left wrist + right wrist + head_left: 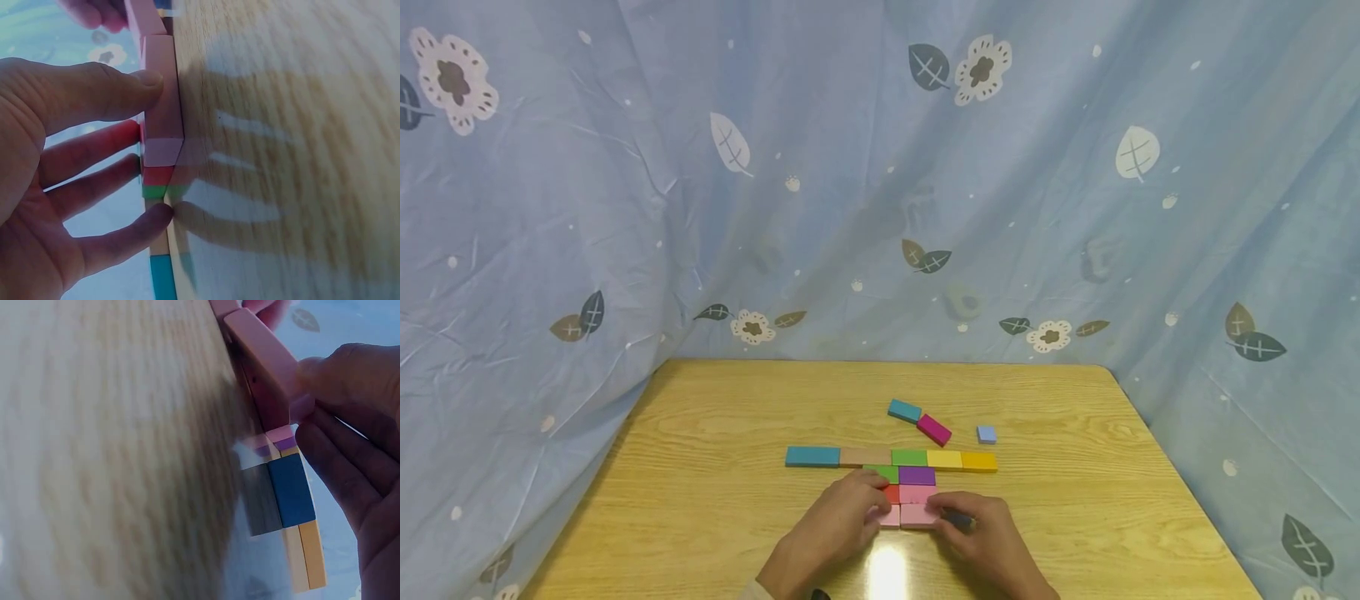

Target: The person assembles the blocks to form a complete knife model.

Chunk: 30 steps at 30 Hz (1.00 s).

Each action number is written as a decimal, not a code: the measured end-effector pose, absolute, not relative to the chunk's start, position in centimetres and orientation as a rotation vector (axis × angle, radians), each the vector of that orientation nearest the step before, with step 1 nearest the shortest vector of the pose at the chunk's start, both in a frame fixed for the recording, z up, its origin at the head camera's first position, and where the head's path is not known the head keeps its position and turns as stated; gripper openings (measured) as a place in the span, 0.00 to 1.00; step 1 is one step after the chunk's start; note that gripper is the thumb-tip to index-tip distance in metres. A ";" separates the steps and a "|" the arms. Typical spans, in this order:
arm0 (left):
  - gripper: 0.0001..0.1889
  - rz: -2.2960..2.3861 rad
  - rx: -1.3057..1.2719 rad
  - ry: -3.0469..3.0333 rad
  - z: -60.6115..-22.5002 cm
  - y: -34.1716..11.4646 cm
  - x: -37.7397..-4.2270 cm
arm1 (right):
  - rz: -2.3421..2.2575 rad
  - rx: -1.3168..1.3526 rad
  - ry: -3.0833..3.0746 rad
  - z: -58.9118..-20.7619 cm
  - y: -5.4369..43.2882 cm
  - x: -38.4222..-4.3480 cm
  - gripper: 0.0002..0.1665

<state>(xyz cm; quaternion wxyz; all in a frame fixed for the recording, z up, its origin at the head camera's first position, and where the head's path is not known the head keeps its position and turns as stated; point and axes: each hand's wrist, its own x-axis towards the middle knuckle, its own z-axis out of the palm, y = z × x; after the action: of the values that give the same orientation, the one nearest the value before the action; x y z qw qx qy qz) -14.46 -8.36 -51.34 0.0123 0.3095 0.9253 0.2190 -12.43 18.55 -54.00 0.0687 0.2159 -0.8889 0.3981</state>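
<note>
My left hand holds the left pink block, thumb on its near face and fingers over the red block and green block. With my right hand I pinch the right pink block at its outer end; in the right wrist view it tilts up, a gap beneath it. Beyond it lie a second pink block and a purple block. A dark blue block stands beside my right fingers, partly covered by the hand in the head view.
A row of blue, tan, green, yellow and orange blocks borders the stack's far side. Farther back lie loose teal, magenta and light blue blocks. A curtain hangs behind the wooden table.
</note>
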 end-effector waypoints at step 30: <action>0.07 0.686 1.001 2.908 -51.3 -8.2 -14.4 | 1.025 0.732 -2.668 -54.1 17.2 -12.4 0.16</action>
<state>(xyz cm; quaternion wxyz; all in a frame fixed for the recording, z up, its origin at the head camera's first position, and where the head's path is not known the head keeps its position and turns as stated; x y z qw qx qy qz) -14.44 -8.23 -51.33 -0.0046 0.3177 0.9228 0.2177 -12.39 17.22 -54.07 0.0955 0.2469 -0.9001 0.3459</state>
